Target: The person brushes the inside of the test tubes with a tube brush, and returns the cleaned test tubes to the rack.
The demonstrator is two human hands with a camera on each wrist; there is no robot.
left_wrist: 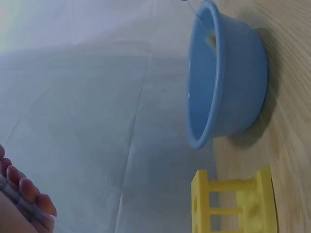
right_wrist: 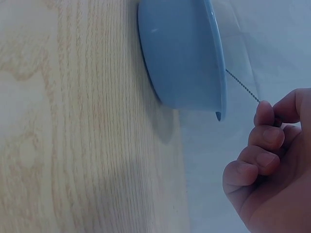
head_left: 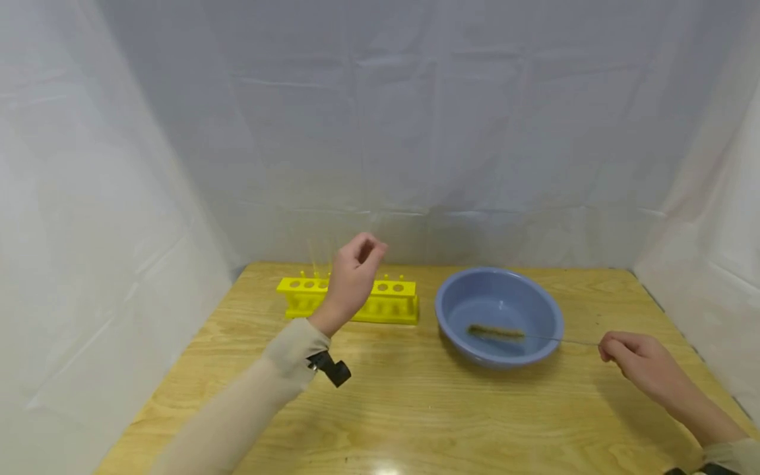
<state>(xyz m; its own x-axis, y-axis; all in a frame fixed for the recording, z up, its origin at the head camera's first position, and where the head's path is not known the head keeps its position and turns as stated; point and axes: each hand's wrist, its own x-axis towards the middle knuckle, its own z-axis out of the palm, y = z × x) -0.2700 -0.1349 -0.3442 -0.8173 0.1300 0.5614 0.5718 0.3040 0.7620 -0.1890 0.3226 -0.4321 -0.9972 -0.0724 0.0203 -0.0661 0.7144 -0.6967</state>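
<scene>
My right hand (head_left: 644,366) pinches the thin twisted-wire handle of a test tube brush (head_left: 495,332). The brush's bristly head hangs over the inside of a blue basin (head_left: 448,330), and its wire crosses the rim. In the right wrist view the wire's end is between my thumb and curled fingers (right_wrist: 265,162). My left hand (head_left: 350,277) is raised above a yellow test tube rack (head_left: 394,307), fingers curled. The left wrist view shows a clear strip along those fingers, seemingly a glass test tube (left_wrist: 22,200); it barely shows from the head.
Faint clear test tubes (head_left: 313,256) stand up from the rack's left part. The basin is right of the rack on a wooden table (head_left: 386,409). White sheeting (head_left: 415,132) encloses the back and both sides.
</scene>
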